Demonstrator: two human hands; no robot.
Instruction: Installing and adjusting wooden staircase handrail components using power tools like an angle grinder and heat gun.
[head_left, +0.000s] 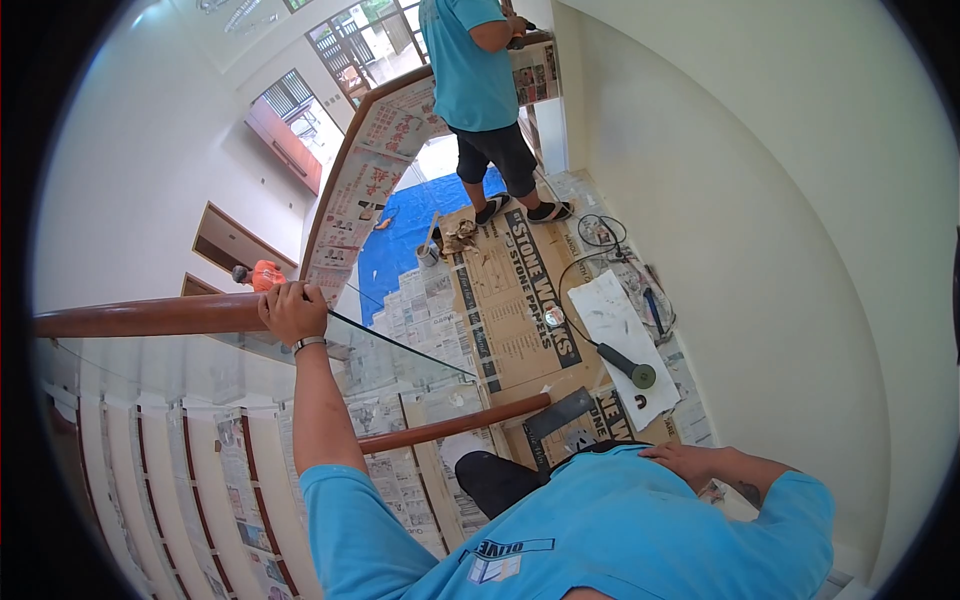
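My left hand (293, 312) is closed round the end of a brown wooden handrail (150, 316) that runs off to the left above a glass panel. A band circles that wrist. My right hand (682, 464) lies flat against the side of my blue shirt (620, 510), with nothing seen in it. Ahead of me on the floor, an angle grinder (627, 366) with a green-grey disc rests on a white sheet (610, 315). Its cable loops away toward the wall. Below my left forearm, another piece of round brown rail (455, 425) slants past my knee.
A co-worker in a blue shirt (472, 75) stands at the paper-covered railing (360, 170). Printed cardboard (490, 300), newspaper and a blue tarp (400, 240) cover the floor. A can (428, 254) and a blue-handled tool (653, 306) lie about. Stair treads (245, 480) descend at left; a person in orange (266, 275) is below.
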